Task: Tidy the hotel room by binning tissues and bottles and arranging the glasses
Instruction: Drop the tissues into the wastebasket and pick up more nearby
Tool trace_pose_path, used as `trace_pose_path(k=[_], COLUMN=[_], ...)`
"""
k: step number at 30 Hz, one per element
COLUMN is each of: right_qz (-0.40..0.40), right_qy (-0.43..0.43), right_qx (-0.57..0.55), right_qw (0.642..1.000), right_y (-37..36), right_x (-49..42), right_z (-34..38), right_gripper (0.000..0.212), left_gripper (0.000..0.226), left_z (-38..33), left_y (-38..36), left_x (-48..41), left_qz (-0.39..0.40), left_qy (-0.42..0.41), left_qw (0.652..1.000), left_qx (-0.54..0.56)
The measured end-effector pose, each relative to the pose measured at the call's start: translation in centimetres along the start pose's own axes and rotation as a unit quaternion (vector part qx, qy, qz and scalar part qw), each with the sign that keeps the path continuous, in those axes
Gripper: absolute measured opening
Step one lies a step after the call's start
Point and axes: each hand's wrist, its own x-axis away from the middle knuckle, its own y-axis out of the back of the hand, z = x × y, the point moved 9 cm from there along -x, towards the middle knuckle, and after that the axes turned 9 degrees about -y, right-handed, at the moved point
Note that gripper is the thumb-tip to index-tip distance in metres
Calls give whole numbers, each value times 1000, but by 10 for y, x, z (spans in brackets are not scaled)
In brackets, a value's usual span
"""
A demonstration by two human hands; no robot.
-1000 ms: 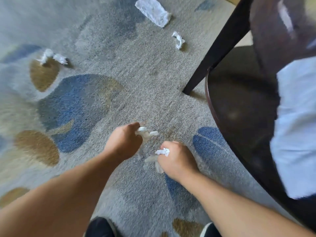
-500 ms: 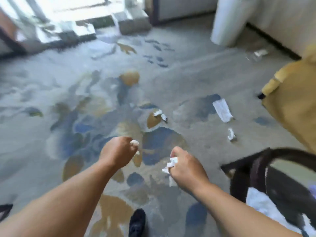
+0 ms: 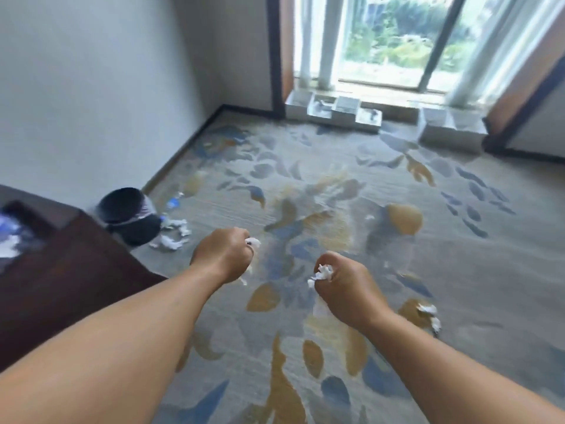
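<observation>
My left hand is a closed fist around a crumpled white tissue that pokes out by the thumb. My right hand grips another white tissue, with a strip hanging below the fist. Both hands are held out over the patterned carpet. A dark round bin with a clear liner stands at the left by the wall. Crumpled tissues lie on the carpet beside the bin, and a clear plastic bottle lies just beyond it. Another tissue lies at the right.
A dark wooden table fills the lower left, with blurred white items on it. White walls meet in the corner at the left. A large window with white boxes at its sill is at the far end.
The view has swung up and left from the floor by a chair to the bin corner and window. Both hands stay closed on their tissues.
</observation>
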Motion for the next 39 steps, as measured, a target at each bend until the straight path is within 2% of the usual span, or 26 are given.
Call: trace_pose_path(k=[4, 8, 12, 17, 23, 35, 39], right_qz=[-4, 5, 25, 75, 122, 161, 170], right_qy=[44, 82, 131, 204, 270, 349, 359], right_qx=[28, 52, 65, 74, 103, 131, 140], right_qw=[999, 995, 989, 973, 950, 914, 907], right_y=[-10, -25, -40, -59, -91, -216, -249], right_x=[-40, -82, -127, -198, -272, -384, -417], right_z=[85, 150, 205, 281, 365, 541, 589], right_gripper=[6, 17, 11, 10, 26, 25, 25], left_gripper=[27, 32, 15, 19, 16, 15, 16], left_z=[70, 127, 167, 214, 270, 436, 483], left_y=[55, 87, 108, 143, 178, 228, 231], left_x=[-8, -20, -39, -76, -118, -209, -231], left_qz=[-27, -50, -62, -87, -123, -181, -169], left_qy=[47, 112, 160, 230, 312, 363, 384], left_qw=[999, 992, 985, 969, 941, 909, 900], left_qx=[2, 14, 21, 40, 36, 94, 117])
